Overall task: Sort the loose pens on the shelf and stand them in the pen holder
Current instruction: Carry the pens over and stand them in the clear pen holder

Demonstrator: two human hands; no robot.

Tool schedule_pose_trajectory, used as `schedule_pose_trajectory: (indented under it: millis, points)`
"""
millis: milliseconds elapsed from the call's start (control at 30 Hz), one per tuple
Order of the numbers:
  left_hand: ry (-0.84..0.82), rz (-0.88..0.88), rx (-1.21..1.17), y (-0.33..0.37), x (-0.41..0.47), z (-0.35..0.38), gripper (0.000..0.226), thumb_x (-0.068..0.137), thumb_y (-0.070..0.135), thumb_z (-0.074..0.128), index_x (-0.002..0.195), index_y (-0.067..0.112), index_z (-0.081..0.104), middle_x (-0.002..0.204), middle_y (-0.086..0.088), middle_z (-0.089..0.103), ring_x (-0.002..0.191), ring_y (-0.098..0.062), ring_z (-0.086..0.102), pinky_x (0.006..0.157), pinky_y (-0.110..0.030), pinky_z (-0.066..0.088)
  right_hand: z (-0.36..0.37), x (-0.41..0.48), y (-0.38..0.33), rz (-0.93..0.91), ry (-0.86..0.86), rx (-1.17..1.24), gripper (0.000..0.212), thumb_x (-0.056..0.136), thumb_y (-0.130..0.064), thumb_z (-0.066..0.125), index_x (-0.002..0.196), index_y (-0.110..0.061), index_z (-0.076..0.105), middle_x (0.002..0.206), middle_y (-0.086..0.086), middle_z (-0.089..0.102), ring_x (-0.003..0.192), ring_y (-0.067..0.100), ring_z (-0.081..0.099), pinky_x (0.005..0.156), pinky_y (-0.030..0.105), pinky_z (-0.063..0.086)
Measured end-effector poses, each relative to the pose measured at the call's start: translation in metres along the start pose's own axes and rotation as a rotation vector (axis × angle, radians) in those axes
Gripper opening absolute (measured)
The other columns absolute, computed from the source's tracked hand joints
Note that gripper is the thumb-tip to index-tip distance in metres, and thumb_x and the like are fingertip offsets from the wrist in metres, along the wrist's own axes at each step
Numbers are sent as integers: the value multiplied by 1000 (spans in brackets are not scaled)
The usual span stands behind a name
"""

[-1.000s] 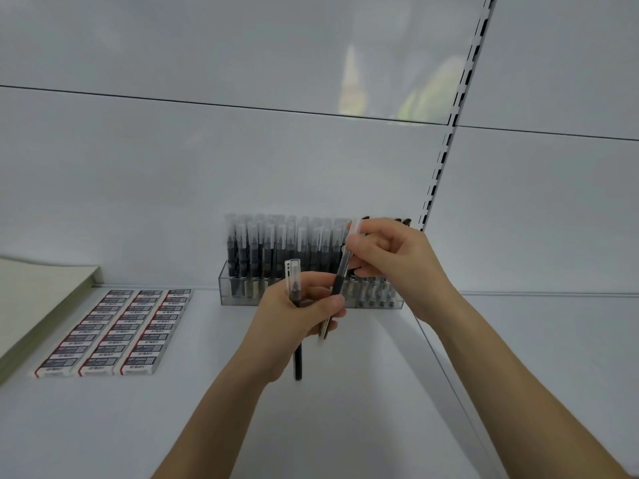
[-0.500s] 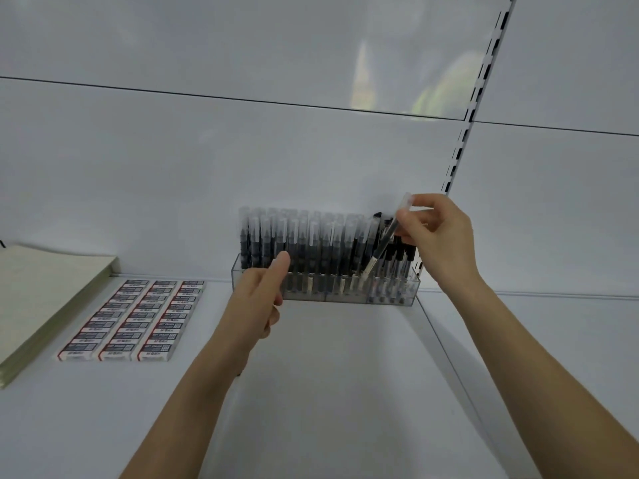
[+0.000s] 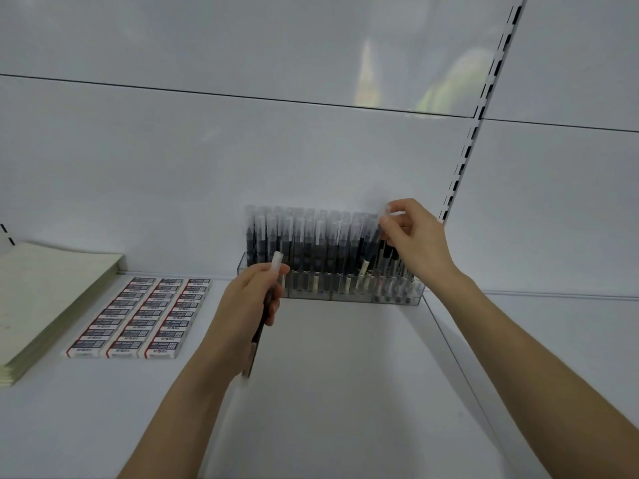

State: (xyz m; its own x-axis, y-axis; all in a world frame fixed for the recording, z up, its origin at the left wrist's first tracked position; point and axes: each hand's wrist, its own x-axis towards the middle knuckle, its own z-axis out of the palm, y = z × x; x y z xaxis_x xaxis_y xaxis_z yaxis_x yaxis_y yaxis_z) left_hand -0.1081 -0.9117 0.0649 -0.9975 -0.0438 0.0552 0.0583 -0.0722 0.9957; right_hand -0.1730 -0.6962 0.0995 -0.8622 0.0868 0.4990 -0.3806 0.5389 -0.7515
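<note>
Right hand [image 3: 415,236] is pinching a clear-capped dark pen [image 3: 372,243], slanting seven o'clock into the pen holder [image 3: 311,294]; left hand [image 3: 247,305] is gripping a second pen [image 3: 276,263].

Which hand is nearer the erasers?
Left. The left hand, gripping a pen, is just right of the erasers; the right hand pinches a second pen farther right, at the right end of the pen holder.

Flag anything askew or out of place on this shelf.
A tilted pen, pinched by the right hand, leans diagonally across the upright pens at the right end of the holder. The left hand grips a second pen outside the holder. The erasers and paper stack look tidy.
</note>
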Motion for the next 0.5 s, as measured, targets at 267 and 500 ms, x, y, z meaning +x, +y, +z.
schedule_pose_trajectory:
  millis: [267, 500]
  points:
    - [-58, 123, 46, -7, -8, -1, 19, 81, 2, 62, 88, 19, 66, 59, 8, 62, 58, -6, 59, 62, -18, 54, 19, 1, 19, 47, -97, -144, 13, 92, -19, 53, 99, -9, 56, 88, 10, 65, 87, 27, 63, 77, 32, 48]
    - [-23, 163, 3, -5, -14, 9, 11, 75, 4, 68, 80, 12, 62, 61, 4, 70, 58, -7, 66, 55, -17, 55, 13, -17, 14, 100, -61, -86, 18, 90, -22, 57, 103, -11, 61, 88, 5, 65, 83, 16, 62, 71, 17, 48]
